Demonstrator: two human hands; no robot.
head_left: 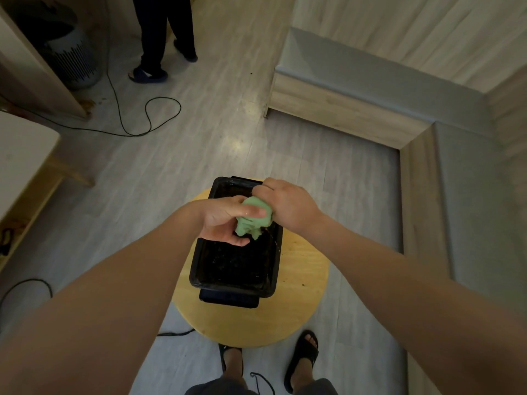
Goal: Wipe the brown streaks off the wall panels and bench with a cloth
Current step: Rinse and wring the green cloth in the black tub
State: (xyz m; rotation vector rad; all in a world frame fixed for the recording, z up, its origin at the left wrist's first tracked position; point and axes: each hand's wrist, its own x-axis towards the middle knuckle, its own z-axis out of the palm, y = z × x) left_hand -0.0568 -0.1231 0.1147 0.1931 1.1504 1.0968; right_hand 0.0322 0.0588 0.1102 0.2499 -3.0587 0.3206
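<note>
Finds the green cloth (252, 216) bunched into a tight wad between both hands, held directly above the black tub (195, 263). Records the left hand (225, 220) gripping the near end, thumb laid across the top and fingers curled beneath. Records the right hand (288, 206) clenched round the far end, knuckles up; cannot make out its fingertips behind the back of the hand. Judges the opposed grip to be a wringing hold, positioned over the tub to catch squeezed-out water rather than wet the floor. Notes the tub seated on a round wooden stool (302, 295), presumably to bring it to working height. Cannot confirm water in the tub: dark interior, a few glints only. Describes the cloth as pale green and crumpled, with a lumpy tail hanging below the left thumb; appears damp, showing no plain brown staining at this range. Places the bench (356, 78) and wall panels (399, 29) well apart from the hands, ahead and to the right. Detects no brown streaks on either from this view. Assesses wiping as not under way at this moment.
</note>
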